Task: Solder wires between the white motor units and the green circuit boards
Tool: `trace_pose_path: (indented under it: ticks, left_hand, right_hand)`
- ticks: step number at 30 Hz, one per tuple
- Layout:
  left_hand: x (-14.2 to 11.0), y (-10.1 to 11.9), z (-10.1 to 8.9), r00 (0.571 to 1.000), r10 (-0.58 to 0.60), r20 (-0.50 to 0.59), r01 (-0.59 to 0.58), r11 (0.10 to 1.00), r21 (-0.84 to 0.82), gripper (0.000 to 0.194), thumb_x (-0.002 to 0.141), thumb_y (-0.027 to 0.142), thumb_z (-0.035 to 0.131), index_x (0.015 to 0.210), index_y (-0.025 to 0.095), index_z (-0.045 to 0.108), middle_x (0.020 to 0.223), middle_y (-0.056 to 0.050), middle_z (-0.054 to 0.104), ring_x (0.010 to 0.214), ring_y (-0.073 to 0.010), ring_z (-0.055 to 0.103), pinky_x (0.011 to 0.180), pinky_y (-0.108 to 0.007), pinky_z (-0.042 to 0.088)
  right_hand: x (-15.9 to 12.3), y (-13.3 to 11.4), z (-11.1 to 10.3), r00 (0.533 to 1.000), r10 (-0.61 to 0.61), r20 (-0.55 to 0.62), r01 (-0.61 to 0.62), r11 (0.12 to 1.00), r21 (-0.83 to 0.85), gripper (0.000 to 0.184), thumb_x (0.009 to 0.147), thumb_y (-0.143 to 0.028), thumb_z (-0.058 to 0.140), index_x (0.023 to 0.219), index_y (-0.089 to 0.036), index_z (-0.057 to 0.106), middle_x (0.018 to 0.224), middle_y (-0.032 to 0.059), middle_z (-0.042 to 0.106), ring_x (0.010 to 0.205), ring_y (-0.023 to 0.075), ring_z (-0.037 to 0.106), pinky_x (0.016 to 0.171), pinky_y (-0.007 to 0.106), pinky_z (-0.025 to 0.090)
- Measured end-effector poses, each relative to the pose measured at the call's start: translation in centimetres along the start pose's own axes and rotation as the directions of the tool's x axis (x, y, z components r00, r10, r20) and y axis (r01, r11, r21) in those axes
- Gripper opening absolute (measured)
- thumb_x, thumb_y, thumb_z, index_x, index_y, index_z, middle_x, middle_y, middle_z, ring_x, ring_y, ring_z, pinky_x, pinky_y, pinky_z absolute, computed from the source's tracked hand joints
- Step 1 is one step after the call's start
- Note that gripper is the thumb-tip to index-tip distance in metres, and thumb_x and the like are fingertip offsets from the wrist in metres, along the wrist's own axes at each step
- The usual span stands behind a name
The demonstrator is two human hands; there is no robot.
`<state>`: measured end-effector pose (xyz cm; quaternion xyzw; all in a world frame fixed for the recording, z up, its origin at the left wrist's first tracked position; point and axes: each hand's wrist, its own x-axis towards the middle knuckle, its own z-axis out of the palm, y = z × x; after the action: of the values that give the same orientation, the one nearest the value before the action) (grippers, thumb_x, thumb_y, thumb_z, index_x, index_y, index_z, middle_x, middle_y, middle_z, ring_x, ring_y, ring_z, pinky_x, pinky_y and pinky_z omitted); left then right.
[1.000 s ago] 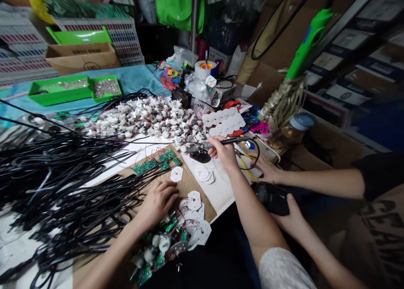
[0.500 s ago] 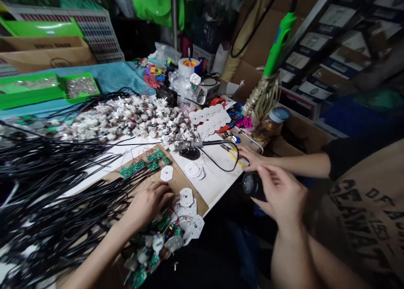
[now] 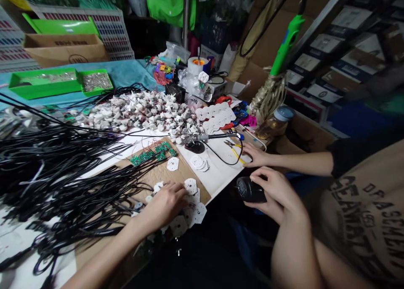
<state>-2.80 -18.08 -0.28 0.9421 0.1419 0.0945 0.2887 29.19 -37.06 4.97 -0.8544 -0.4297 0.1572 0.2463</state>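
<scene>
My left hand lies with curled fingers on a heap of white hexagonal discs on the brown cardboard; what it pinches is hidden. My right hand is off the table's front corner and wraps over a black round device, with another hand's fingers under it. The soldering iron rests on its stand, and no hand holds it. A row of green circuit boards with black leads sits beyond my left hand.
A co-worker's hand in a dark sleeve rests by yellow-handled pliers. Black cables cover the left side. A pile of white parts, green trays, a tape roll and a jar lie further back.
My right hand let go of the soldering iron on its stand, drew back and took hold of the black device. My left hand slid right onto the white discs.
</scene>
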Motion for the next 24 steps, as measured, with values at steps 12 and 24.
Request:
trace_pose_path:
  ticks: [12, 24]
  left_hand:
    - [5.4, 4.5, 5.1, 0.989, -0.023, 0.145, 0.091, 0.868, -0.487, 0.093, 0.070, 0.041, 0.088, 0.150, 0.025, 0.043, 0.137, -0.017, 0.056, 0.117, -0.0333, 0.062, 0.098, -0.048, 0.053]
    - [8.2, 6.9, 4.8, 0.979, -0.189, -0.074, 0.070, 0.657, -0.751, 0.076, 0.068, 0.048, 0.088, 0.135, 0.028, 0.058, 0.123, -0.009, 0.063, 0.114, -0.0287, 0.061, 0.103, -0.045, 0.048]
  right_hand:
    - [-1.5, -1.8, 1.9, 0.980, -0.112, 0.163, 0.080, 0.978, 0.195, 0.021, 0.084, -0.037, 0.062, 0.075, -0.022, 0.073, 0.088, 0.0061, 0.070, 0.082, 0.0233, 0.065, 0.077, 0.034, 0.052]
    - [-1.2, -7.6, 2.7, 0.972, -0.228, -0.063, 0.235, 0.910, 0.342, 0.020, 0.093, -0.034, 0.059, 0.077, -0.024, 0.065, 0.087, 0.0039, 0.067, 0.085, 0.0213, 0.064, 0.083, 0.033, 0.050]
